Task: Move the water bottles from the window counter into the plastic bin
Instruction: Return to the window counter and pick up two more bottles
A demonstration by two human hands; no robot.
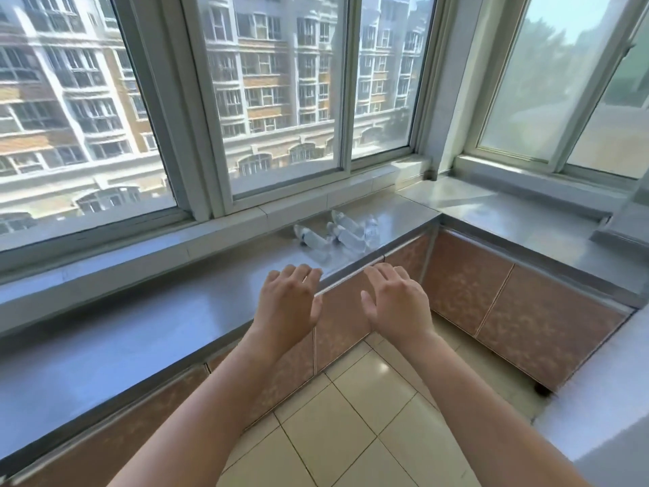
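Observation:
Several clear water bottles [339,233] lie in a loose heap on the grey window counter [147,311], near its inner corner below the window. My left hand [289,297] hovers over the counter's front edge, palm down, fingers spread, holding nothing. My right hand [395,300] is level with it, in front of the counter edge, also open and empty. Both hands are short of the bottles and do not touch them. No plastic bin is in view.
The counter wraps round the corner to a second sill [526,219] on the right. Brown tiled panels [509,304] face the counter below. Cream floor tiles [354,427] lie under my arms. Large windows [288,100] stand right behind the counter.

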